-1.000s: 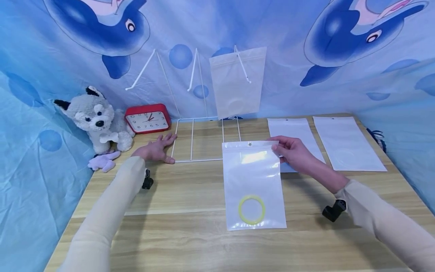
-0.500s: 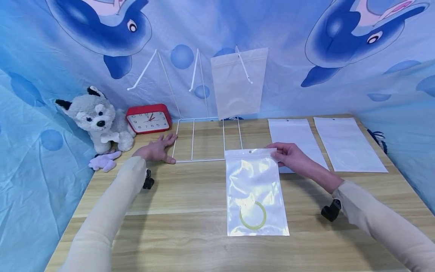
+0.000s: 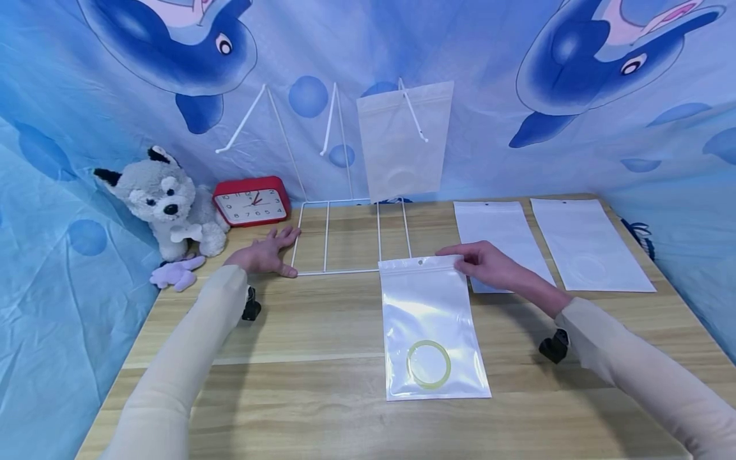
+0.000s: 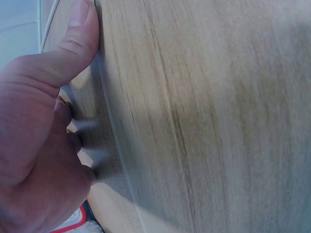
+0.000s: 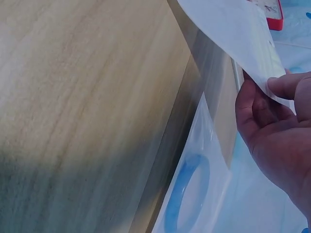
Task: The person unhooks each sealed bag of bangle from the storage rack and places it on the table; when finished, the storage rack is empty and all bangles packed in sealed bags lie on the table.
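My right hand [image 3: 489, 264] pinches the upper right edge of a white zip bag [image 3: 428, 306], thumb on its front. Through the bag's clear front, near the bottom, shows a yellow ring [image 3: 429, 365]. A small hole sits at its top. On the left, my left hand [image 3: 266, 253] rests with spread fingers at the left side of a white wire rack [image 3: 326, 237], thumb at its front corner. From the rack's rightmost raised hook [image 3: 413, 115] hangs another white bag [image 3: 405, 150]; a faint round shape shows near its bottom.
Two white bags, a nearer one [image 3: 506, 243] and a far right one [image 3: 589, 246], lie flat on the wooden table [image 3: 299, 409]. A red clock [image 3: 252, 201], plush husky [image 3: 167, 201] and small purple toy [image 3: 177, 273] stand left. A blue dolphin curtain [image 3: 471, 38] hangs behind.
My right hand has lowered the bag's top slightly toward me and shifted a little left along its edge. Glare on the bag has moved. My left hand stays on the rack.
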### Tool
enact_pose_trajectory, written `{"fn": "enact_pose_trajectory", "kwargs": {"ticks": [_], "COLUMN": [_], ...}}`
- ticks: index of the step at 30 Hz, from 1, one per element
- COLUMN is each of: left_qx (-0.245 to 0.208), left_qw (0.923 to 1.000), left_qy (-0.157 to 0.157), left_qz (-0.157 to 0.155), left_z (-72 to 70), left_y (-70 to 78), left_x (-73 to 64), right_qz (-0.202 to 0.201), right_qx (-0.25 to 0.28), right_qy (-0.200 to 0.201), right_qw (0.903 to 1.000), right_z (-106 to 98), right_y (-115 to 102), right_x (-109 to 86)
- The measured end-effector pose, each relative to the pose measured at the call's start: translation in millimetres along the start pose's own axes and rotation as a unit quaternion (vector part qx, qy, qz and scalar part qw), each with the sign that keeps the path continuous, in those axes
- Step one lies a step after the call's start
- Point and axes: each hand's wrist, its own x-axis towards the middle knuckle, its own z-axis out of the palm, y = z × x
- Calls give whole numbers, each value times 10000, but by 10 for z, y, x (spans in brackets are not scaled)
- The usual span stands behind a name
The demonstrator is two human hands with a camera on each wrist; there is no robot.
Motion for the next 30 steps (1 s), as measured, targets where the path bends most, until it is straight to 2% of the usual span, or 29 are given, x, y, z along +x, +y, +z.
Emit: {"fn": "enact_pose_trajectory", "kwargs": {"ticks": [7, 18, 22, 30], "left_qx": [11, 83, 42, 21], "left_qw": [10000, 10000, 10000, 10000], "left_qy": [-19, -22, -30, -23], "left_qz": [-14, 1, -24, -37], "left_z": [-6, -3, -1, 8], "left_y": [9, 9, 16, -16], "left_x": [-6, -4, 1, 21], "right_qz": [87, 249, 219, -45], "right_qx": [-8, 47, -204, -876], "right_qy": [-201, -851, -935, -750], "right_qw": [9998, 9960, 9952, 9933], "right_z": [-26, -71, -75, -60], "right_y": [40, 86, 85, 93], "right_x": [13, 19, 14, 46]}}
